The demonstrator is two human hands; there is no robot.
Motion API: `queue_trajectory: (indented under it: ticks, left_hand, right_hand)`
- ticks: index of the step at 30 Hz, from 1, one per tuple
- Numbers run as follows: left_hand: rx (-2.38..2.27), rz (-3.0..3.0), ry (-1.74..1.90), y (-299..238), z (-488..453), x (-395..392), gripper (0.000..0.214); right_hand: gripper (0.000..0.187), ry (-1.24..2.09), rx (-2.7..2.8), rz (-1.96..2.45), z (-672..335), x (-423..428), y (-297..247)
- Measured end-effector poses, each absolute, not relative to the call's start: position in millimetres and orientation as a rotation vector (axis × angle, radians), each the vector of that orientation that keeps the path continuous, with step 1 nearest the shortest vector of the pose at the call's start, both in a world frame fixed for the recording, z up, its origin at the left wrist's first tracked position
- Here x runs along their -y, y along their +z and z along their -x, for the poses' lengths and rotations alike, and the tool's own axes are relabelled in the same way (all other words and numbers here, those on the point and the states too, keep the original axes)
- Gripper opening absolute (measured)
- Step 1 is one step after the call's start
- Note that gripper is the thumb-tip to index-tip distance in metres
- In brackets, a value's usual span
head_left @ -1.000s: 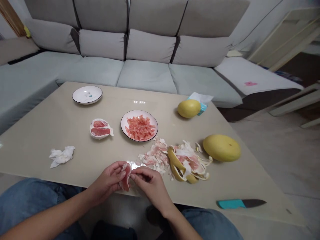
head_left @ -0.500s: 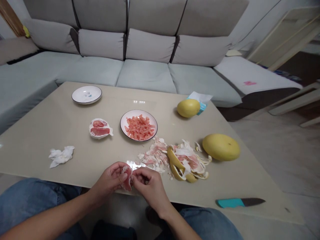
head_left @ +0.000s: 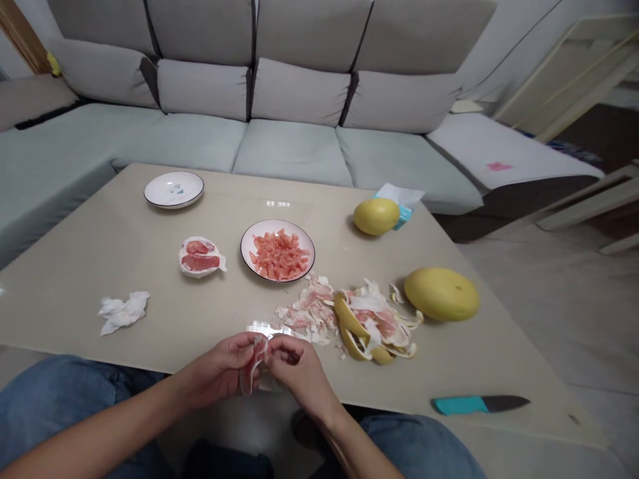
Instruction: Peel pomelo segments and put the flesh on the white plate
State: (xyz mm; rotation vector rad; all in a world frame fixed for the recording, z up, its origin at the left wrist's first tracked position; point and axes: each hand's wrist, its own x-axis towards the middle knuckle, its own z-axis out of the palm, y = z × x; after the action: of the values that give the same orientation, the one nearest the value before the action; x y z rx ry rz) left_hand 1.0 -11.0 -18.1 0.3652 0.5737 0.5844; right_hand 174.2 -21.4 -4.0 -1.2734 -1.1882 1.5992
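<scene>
Over the table's near edge, my left hand [head_left: 217,372] grips a pink pomelo segment [head_left: 253,368] with pale membrane along its rim. My right hand [head_left: 297,369] pinches at the segment's right edge, its thumb and forefinger closed on the membrane. Beyond them stands a white plate [head_left: 244,249] with small pieces of pink pomelo flesh [head_left: 279,256]. A part-peeled pomelo chunk [head_left: 200,258] lies left of that plate. Scraps of membrane [head_left: 312,309] and yellow-and-white pomelo peel [head_left: 377,322] are heaped to the right of my hands.
Two whole pomelos, one near [head_left: 442,294] and one farther back [head_left: 376,216], rest on the right, the farther by a tissue pack [head_left: 403,211]. A teal-handled knife [head_left: 479,404] lies front right. Crumpled tissue [head_left: 124,313] and another plate [head_left: 174,201] are on the left.
My left hand has turned and lowered the pomelo segment slightly, so its rim now faces more upward. My right hand stays at its edge, shifted a little.
</scene>
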Motion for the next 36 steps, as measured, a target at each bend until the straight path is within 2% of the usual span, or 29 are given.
queue_trajectory:
  ticks: [4, 6, 10, 12, 17, 21, 25, 29, 33, 36]
  left_hand:
    - [-0.553, -0.302, 0.560, -17.1, 0.2, 9.5, 0.029]
    - [-0.561, -0.290, 0.566, -15.1, 0.8, 10.7, 0.027]
    - [-0.575, -0.276, 0.524, -9.7, 2.1, 16.4, 0.021]
    - [-0.565, -0.264, 0.523, -7.4, 2.5, 17.8, 0.019]
    - [-0.571, -0.190, 0.576, -7.0, 2.3, 12.6, 0.013]
    - [-0.577, -0.222, 0.579, -7.4, 1.7, 10.7, 0.013]
    - [-0.652, -0.451, 0.535, -6.1, -0.4, 14.1, 0.029]
    - [-0.848, -0.774, 0.604, -7.7, -3.3, 16.9, 0.055]
    - [-0.941, -0.920, 0.723, -8.5, -2.3, 15.1, 0.024]
    - [-0.955, -0.948, 0.731, -8.1, -0.4, 13.1, 0.022]
  right_hand:
    - [0.010, 1.503, 1.256, 1.274, -169.4, 25.3, -2.5]
    - [0.007, 1.330, 1.362, 1.310, -169.1, 25.5, -0.5]
    - [0.014, 0.849, 1.516, 1.309, -182.2, 17.4, 7.9]
    - [0.014, 0.798, 1.535, 1.312, -191.6, 12.8, 13.3]
    - [0.007, 1.043, 1.586, 1.349, -193.1, 16.1, 16.5]
    - [0.008, 1.029, 1.667, 1.331, -181.0, 24.3, 9.3]
    - [0.015, 1.047, 1.635, 1.387, -179.3, 24.4, 6.6]
    - [0.017, 1.238, 1.509, 1.406, -181.3, 22.8, 8.7]
    - [0.024, 1.435, 1.382, 1.356, -181.4, 22.0, 10.7]
    - [0.028, 1.534, 1.348, 1.307, -181.7, 21.2, 10.9]
